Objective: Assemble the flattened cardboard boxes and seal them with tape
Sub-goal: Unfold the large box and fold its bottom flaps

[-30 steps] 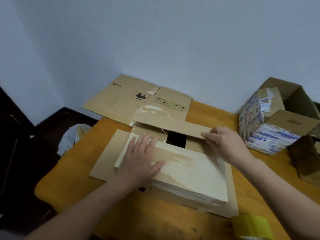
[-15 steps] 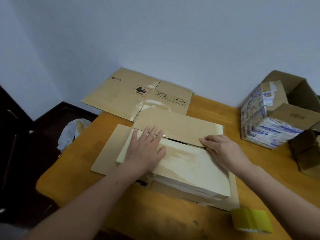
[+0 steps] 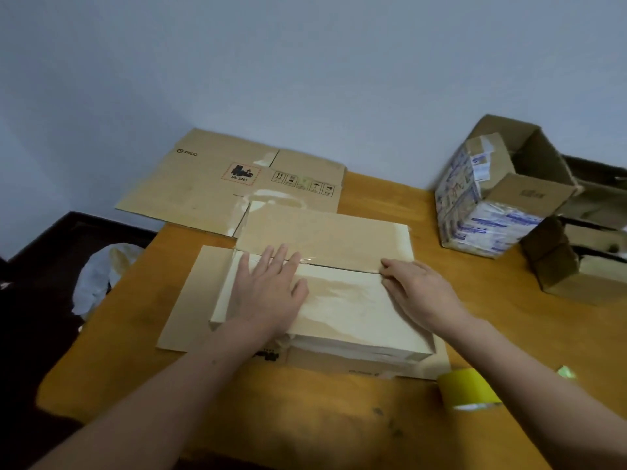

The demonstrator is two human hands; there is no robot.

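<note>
A brown cardboard box [image 3: 342,307] stands on the wooden table [image 3: 509,334], its two long top flaps folded down and meeting at a seam. My left hand [image 3: 268,290] lies flat with straight fingers across the near flap, fingertips reaching the seam. My right hand [image 3: 417,293] presses flat on the right end of the flaps by the seam. The far flap [image 3: 325,237] lies level with the near one. A yellow tape roll [image 3: 466,390] sits on the table at the box's near right corner, untouched. The box's left side flap [image 3: 193,300] lies spread out flat on the table.
A flattened printed carton [image 3: 210,184] lies at the back left, partly over the table edge against the wall. An open box wrapped in printed tape [image 3: 488,198] and more brown boxes [image 3: 576,262] crowd the right. A white bag [image 3: 98,276] sits on the floor at left.
My right hand has folded the far flap down from raised to flat, closing the dark opening. The left hand has stayed pressed on the near flap.
</note>
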